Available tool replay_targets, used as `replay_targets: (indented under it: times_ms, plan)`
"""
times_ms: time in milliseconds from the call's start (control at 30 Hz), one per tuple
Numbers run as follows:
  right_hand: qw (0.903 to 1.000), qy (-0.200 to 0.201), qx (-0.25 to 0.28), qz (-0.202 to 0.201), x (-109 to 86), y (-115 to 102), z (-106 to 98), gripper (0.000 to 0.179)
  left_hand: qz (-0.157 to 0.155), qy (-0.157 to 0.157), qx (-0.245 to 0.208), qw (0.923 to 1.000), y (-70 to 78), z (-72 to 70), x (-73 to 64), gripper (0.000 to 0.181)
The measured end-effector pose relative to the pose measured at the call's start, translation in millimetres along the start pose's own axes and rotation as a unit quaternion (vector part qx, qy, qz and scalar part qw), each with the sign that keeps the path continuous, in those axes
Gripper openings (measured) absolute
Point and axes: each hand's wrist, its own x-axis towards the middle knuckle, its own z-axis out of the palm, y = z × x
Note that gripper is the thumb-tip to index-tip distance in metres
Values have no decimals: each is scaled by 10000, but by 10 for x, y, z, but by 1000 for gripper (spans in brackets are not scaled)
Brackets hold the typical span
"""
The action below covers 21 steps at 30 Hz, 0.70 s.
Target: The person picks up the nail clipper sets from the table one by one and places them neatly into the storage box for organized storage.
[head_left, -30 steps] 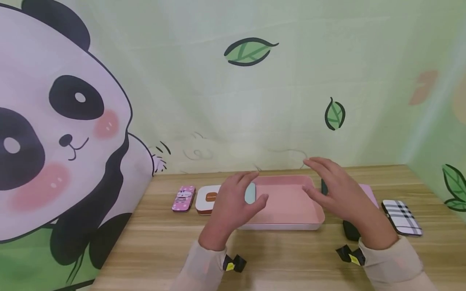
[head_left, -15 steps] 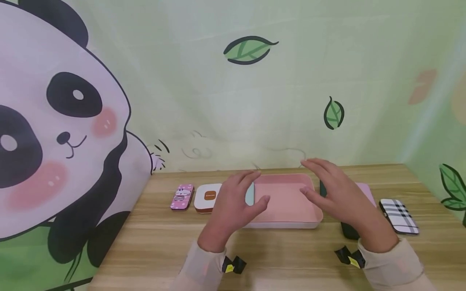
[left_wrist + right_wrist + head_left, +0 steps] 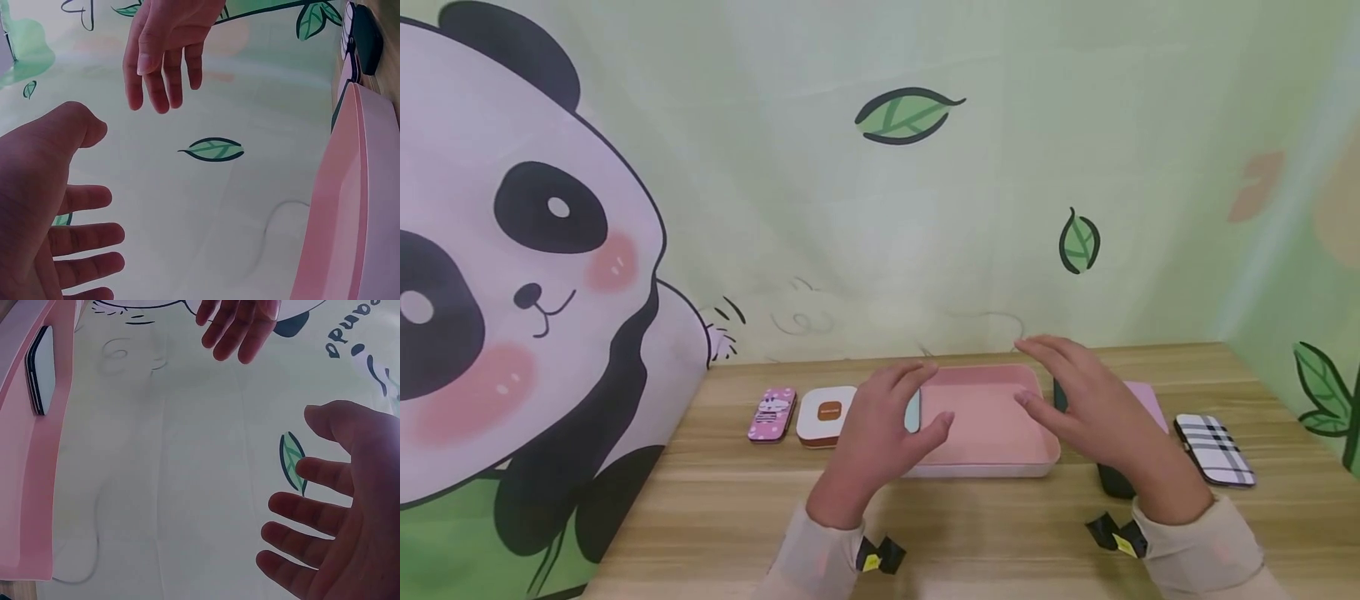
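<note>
- Little moves since the earlier frame: the head view tilts slightly, so everything shifts on screen together; both hands keep nearly the same pose over the pink tray [image 3: 981,412], and no item on the table [image 3: 700,521] changes place.
- Grip: left hand [image 3: 883,429] and right hand [image 3: 1086,404] are both empty, thumbs spread away from the fingers; both wrist views show nothing between them.
- Tray sits mid-table, between and beneath the raised hands. Mint case [image 3: 913,413] lies inside at its left end, partly hidden by the left hand.
- Step in hand (judgement): a ready pose or pause above the tray, no contact made. Any contact from here calls for lowering a hand and closing thumb toward fingers.
- Left of tray: pink cat-print tin [image 3: 772,415], then white-and-brown box [image 3: 827,414], its right side behind the left hand.
- Right of tray: dark item [image 3: 1060,395], lilac item [image 3: 1147,402], black item [image 3: 1116,482], all partly covered by the right hand or forearm; plaid case [image 3: 1216,450] lies farther right.
- Obstruction: reaching the covered items probably needs the right arm lifted aside first.
</note>
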Motion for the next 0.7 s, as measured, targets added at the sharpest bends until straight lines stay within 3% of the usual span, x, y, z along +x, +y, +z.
replay_targets:
  times_ms: [467,700]
  plan:
    - [10000,-42,44,-78,-1,9,15,56,-318,-50,42,9995,-107,-63,-19,55]
    - [10000,-50,-5,-38,-15,5,-7,54,-220,-78,58,9997,-112,-37,-15,55]
